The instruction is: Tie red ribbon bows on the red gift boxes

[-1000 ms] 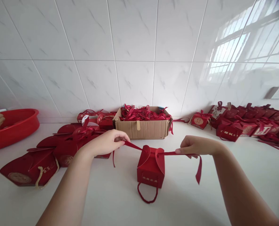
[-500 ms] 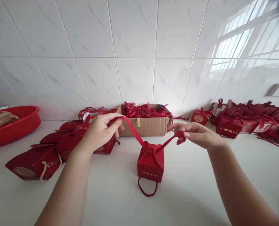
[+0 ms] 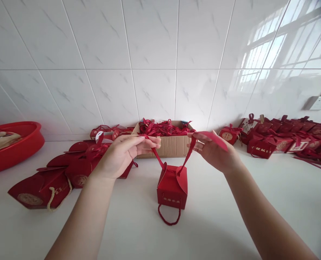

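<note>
A small red gift box (image 3: 172, 187) stands upright on the white counter, its top flaps folded together and a dark red cord handle (image 3: 169, 220) hanging at its front. A red ribbon (image 3: 187, 159) runs through the flaps, with one end rising to each side. My left hand (image 3: 128, 150) pinches the left end above the box. The right end passes over the fingers of my right hand (image 3: 213, 150) and its tail lies across the back of them. Both hands are raised above the box, one on either side, and neither touches it.
Behind the box, a cardboard carton (image 3: 174, 146) full of red ribbons stands against the tiled wall. Larger red boxes (image 3: 47, 187) lie at left, beside a red basin (image 3: 27, 144). Several finished-looking boxes with bows (image 3: 285, 135) are grouped at right.
Both hands have moved inward, closer together over the box. The ribbon ends now rise more steeply, and the right tail has flipped over my right fingers.
</note>
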